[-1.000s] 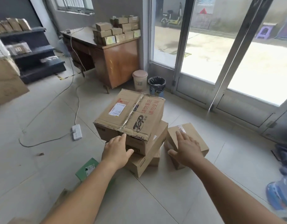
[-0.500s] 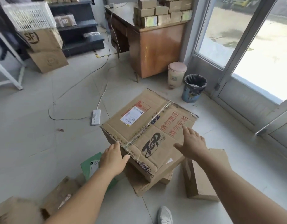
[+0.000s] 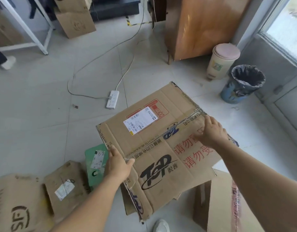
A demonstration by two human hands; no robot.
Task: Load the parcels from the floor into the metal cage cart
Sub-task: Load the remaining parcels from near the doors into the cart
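Note:
A large taped cardboard box point(image 3: 154, 144) with a white shipping label and red and black print fills the middle of the view. It is tilted, above a smaller box that lies partly hidden under it. My left hand point(image 3: 118, 164) grips its near left edge, thumb on top. My right hand point(image 3: 211, 133) clasps its right edge near the tape seam. More parcels lie on the floor: a green packet point(image 3: 94, 163) just left of my left hand, a small brown box point(image 3: 64, 186), an SF-marked box point(image 3: 15, 206) at bottom left, and a box point(image 3: 223, 205) at bottom right. No metal cage cart is in view.
A white power strip point(image 3: 112, 99) and its cable lie on the tiles ahead. A wooden desk point(image 3: 203, 25), a pink-lidded bin point(image 3: 221, 61) and a lined waste bin point(image 3: 243, 84) stand at the right. A white frame point(image 3: 33, 27) and cardboard boxes point(image 3: 74, 19) stand at back left. My shoe point(image 3: 161, 226) shows below.
Both hands have gone from reaching toward the boxes to gripping the large box's two sides. The box has come up and tilted, and the view has turned left and downward.

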